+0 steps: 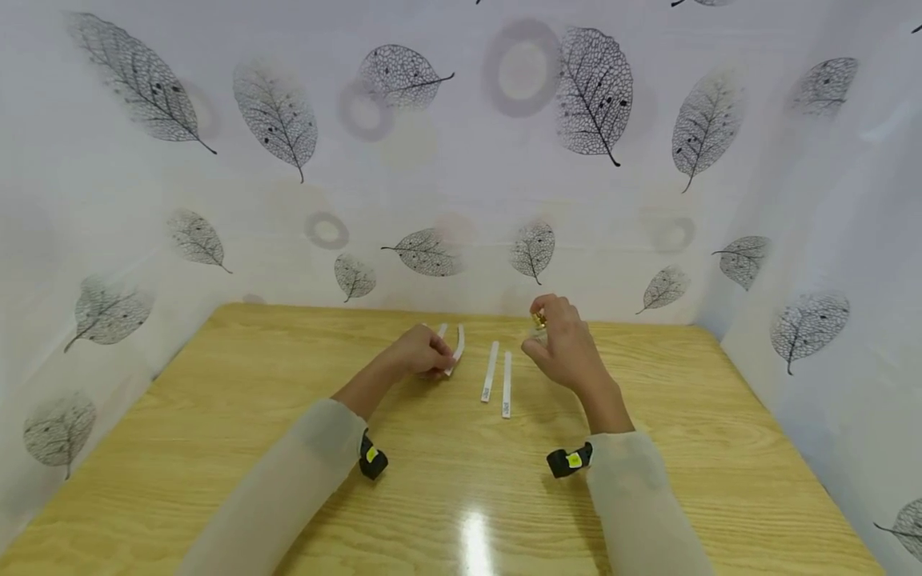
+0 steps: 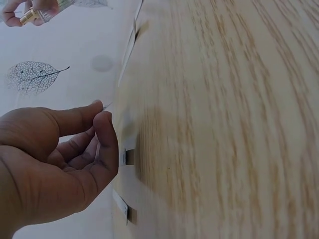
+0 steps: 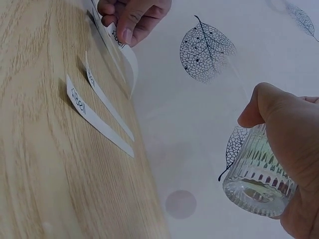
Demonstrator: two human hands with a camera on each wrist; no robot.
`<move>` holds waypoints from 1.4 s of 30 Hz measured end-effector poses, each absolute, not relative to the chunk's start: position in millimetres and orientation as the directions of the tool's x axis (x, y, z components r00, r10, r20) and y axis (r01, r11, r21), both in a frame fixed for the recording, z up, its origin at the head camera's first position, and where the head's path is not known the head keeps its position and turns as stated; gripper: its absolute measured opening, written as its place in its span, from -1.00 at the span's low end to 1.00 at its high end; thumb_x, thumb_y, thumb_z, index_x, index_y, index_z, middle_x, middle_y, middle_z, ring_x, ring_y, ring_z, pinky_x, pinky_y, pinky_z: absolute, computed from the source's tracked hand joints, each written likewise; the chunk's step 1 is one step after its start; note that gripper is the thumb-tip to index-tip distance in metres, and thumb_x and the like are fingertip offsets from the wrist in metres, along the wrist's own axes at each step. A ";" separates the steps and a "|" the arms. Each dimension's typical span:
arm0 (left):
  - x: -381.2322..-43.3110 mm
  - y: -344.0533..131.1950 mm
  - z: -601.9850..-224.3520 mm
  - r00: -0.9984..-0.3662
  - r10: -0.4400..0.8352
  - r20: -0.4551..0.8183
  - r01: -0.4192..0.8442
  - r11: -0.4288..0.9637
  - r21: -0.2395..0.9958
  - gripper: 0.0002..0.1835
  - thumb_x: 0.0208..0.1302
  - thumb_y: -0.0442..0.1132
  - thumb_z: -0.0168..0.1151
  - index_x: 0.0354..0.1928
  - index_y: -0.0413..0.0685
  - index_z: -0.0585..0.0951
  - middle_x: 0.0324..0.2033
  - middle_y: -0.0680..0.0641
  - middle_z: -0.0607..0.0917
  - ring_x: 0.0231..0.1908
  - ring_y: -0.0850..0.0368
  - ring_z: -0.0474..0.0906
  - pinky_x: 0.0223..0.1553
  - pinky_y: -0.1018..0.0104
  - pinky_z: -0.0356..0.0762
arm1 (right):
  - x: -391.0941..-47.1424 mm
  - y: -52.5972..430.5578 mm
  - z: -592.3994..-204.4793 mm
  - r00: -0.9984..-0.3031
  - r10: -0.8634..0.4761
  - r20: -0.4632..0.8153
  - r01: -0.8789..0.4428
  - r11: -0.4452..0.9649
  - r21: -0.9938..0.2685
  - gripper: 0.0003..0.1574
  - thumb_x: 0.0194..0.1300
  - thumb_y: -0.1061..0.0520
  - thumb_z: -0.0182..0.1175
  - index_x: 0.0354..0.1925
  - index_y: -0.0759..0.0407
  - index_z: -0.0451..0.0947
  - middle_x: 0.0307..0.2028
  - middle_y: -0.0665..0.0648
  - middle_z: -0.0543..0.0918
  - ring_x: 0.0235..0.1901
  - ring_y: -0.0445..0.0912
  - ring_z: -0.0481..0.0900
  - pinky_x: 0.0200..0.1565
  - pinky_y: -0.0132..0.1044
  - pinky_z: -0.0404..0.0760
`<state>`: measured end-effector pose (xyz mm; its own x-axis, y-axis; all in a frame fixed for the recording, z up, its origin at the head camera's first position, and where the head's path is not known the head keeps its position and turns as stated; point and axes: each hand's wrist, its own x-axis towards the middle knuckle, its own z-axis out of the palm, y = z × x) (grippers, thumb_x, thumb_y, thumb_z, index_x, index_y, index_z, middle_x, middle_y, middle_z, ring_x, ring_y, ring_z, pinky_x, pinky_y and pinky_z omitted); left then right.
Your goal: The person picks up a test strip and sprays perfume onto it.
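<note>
My left hand (image 1: 420,352) pinches the printed end of a white paper test strip (image 1: 459,342) between thumb and finger; the strip bends upward, held just off the table. My right hand (image 1: 569,346) holds a ribbed glass perfume bottle (image 3: 256,172) with a gold sprayer (image 1: 539,321) above the table. Pale liquid shows through the glass in the right wrist view. Between the hands lie two more test strips, a left one (image 1: 490,373) and a right one (image 1: 507,386), their lettered ends toward me. Another strip (image 1: 442,329) is partly hidden behind my left hand.
The wood-grain table (image 1: 461,464) ends at a pale leaf-printed curtain (image 1: 468,184) just behind the strips; the curtain also closes both sides. Each wrist wears a black camera band, the left one (image 1: 372,458) and the right one (image 1: 569,461).
</note>
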<state>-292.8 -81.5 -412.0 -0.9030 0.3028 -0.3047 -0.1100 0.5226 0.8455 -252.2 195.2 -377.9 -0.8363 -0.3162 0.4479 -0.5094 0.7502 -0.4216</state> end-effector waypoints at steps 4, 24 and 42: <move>-291.2 -80.9 -411.5 -0.905 0.295 -0.305 -0.105 0.542 0.834 -0.90 0.36 -0.33 0.36 -0.28 -0.26 0.70 -0.48 -0.12 0.70 -0.52 0.17 0.60 -0.47 0.39 0.59 | -251.8 194.3 -378.0 -0.833 -0.315 0.455 -0.512 0.752 -0.416 -0.44 0.19 0.19 0.16 0.14 0.12 0.24 -0.13 0.25 0.42 -0.21 0.13 0.35 -0.23 0.00 0.35; -290.1 -81.9 -412.3 -0.906 0.271 -0.326 -0.139 0.538 0.831 -0.92 0.31 -0.40 0.37 -0.25 -0.32 0.73 -0.44 -0.18 0.76 -0.55 0.16 0.66 -0.44 0.34 0.67 | -251.6 194.7 -376.7 -0.834 -0.328 0.444 -0.519 0.740 -0.427 -0.47 0.24 0.19 0.17 0.15 0.14 0.25 -0.11 0.26 0.43 -0.18 0.12 0.37 -0.22 0.00 0.38; -286.4 -84.4 -404.2 -0.932 0.237 -0.273 -0.076 0.611 0.788 -0.91 0.29 -0.36 0.36 -0.32 -0.26 0.77 -0.48 -0.11 0.76 -0.54 0.14 0.63 -0.46 0.36 0.61 | -254.1 196.5 -378.6 -0.820 -0.356 0.448 -0.551 0.705 -0.447 -0.47 0.25 0.24 0.20 0.13 0.16 0.24 -0.13 0.26 0.39 -0.20 0.11 0.34 -0.19 -0.02 0.36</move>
